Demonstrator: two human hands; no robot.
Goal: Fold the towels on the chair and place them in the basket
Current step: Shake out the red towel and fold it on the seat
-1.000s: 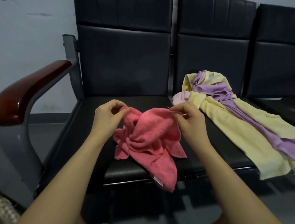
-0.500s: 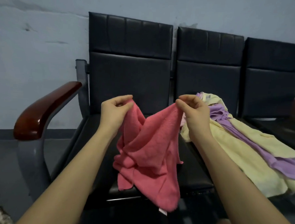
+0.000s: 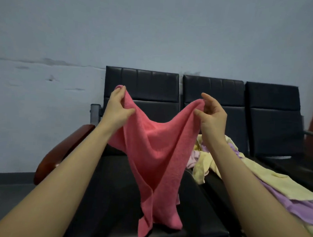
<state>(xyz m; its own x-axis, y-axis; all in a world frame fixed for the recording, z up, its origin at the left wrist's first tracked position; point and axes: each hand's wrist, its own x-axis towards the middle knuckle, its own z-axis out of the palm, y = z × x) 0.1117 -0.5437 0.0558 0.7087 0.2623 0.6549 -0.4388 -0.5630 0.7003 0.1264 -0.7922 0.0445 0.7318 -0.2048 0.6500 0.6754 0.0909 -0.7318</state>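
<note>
A pink towel point(image 3: 157, 154) hangs in the air in front of the black chair point(image 3: 141, 87). My left hand point(image 3: 117, 107) pinches its upper left corner and my right hand point(image 3: 211, 114) pinches its upper right corner. The cloth sags between the two hands and its lower end trails down to the seat point(image 3: 112, 197). A yellow towel point(image 3: 268, 178) and a purple towel point(image 3: 290, 208) lie crumpled together on the neighbouring seat to the right. No basket shows in this view.
The seats form a row of three black chairs against a pale blue wall point(image 3: 156, 28). A brown wooden armrest point(image 3: 61, 151) stands at the left end. Grey floor point(image 3: 5, 187) lies to the left.
Both hands have lifted the pink towel off the seat and spread apart, stretching its top edge. The view has tilted upward, and the basket corner seen at lower left is gone.
</note>
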